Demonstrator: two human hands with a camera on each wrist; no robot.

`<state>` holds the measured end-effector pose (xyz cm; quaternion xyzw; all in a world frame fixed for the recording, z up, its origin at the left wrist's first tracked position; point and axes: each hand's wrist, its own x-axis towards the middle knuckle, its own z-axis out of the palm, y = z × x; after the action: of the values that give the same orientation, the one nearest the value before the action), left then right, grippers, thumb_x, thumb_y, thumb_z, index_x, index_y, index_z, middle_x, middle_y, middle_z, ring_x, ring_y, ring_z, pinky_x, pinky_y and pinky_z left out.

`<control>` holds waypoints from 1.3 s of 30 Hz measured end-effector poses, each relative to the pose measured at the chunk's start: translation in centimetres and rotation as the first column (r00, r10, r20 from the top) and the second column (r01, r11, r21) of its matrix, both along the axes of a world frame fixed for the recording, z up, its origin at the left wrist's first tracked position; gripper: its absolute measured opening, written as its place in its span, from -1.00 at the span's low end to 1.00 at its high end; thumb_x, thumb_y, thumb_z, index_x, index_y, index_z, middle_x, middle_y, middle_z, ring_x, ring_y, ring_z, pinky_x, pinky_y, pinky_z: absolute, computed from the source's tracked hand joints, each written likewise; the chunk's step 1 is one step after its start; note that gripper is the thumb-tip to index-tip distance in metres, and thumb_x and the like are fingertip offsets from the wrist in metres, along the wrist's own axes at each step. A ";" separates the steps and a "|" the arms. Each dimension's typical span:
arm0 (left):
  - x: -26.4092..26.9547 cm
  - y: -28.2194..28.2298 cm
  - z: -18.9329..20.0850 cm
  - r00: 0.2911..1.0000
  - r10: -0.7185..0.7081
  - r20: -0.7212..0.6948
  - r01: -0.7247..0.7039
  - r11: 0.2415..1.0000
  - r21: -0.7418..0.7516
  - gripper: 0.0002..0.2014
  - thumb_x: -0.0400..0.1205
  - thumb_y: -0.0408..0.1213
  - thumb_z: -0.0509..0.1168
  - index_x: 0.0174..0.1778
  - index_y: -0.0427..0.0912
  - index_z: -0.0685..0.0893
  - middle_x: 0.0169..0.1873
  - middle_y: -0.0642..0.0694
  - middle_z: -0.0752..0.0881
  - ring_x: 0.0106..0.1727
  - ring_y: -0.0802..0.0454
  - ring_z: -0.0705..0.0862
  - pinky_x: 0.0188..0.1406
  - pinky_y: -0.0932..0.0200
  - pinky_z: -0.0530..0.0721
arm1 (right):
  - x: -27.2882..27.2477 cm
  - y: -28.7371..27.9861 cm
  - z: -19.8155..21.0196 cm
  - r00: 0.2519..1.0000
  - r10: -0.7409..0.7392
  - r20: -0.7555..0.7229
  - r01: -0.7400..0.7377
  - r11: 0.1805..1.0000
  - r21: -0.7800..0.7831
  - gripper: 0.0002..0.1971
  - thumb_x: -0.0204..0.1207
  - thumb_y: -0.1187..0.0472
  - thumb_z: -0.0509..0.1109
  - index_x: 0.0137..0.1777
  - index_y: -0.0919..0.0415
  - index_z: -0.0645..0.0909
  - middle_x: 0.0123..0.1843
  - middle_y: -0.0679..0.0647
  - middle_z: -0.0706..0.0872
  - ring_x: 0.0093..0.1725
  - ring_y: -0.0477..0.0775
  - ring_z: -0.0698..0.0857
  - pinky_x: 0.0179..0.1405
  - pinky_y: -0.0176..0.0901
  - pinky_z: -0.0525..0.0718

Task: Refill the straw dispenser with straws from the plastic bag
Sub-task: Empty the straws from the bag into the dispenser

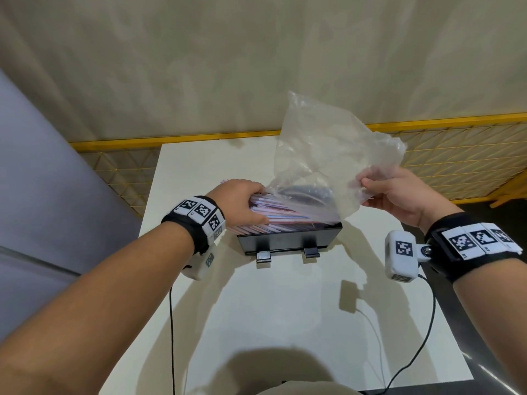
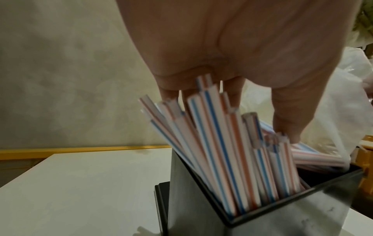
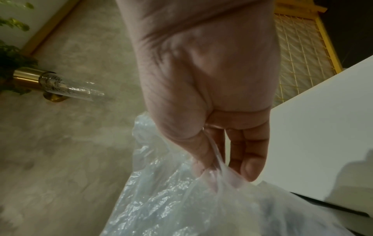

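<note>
While the clear plastic bag [image 1: 328, 155] is pinched and lifted above the black straw dispenser [image 1: 288, 238] by the right hand [image 1: 399, 192], a bundle of striped straws [image 1: 273, 215] is gripped by the left hand [image 1: 239, 201], with one end of the bundle resting inside the dispenser on the white table [image 1: 285, 323].

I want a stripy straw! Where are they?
In the head view the straws lie mid-table, slanting into the black dispenser, under the left hand, beside the plastic bag.
</note>
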<state>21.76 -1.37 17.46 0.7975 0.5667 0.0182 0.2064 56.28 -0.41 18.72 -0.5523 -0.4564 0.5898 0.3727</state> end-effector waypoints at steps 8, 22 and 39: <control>0.3 0.1 -0.5 0.997 -0.056 -0.045 0.056 0.998 0.007 -0.45 0.55 0.15 0.45 0.43 0.04 0.65 0.23 -0.04 0.74 0.20 -0.02 0.66 0.20 0.07 0.64 | 0.5 -0.1 0.8 1.000 -0.015 -0.004 0.015 1.000 0.019 -0.79 0.69 0.47 0.28 -0.05 0.19 0.65 -0.06 0.09 0.86 -0.27 0.02 0.73 -0.21 -0.17 0.77; -0.2 0.8 -0.6 0.990 -0.112 -0.090 0.114 0.993 0.023 -0.40 0.56 0.19 0.42 0.50 0.03 0.60 0.29 -0.04 0.71 0.30 -0.06 0.61 0.27 0.03 0.58 | -0.2 -0.6 1.1 0.996 -0.085 0.031 0.084 0.996 0.013 -0.78 0.68 0.49 0.29 -0.08 0.19 0.66 -0.16 0.05 0.87 -0.26 0.02 0.70 -0.32 -0.23 0.78; 0.0 0.2 0.0 0.966 -0.199 -0.165 0.228 0.957 0.179 -0.38 0.55 0.18 0.37 0.49 -0.02 0.59 0.38 -0.07 0.62 0.43 -0.15 0.51 0.40 -0.08 0.49 | -5.6 -1.9 -4.8 0.994 -0.092 -0.059 0.083 0.986 -0.143 -0.77 0.71 0.50 0.24 -0.05 0.23 0.65 -0.24 0.15 0.73 -0.33 0.07 0.70 -0.25 -0.06 0.73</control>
<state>21.74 -1.15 17.47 0.8698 0.4859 -0.0067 0.0855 50.69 -2.36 13.91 -0.5770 -0.3766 0.6213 0.3731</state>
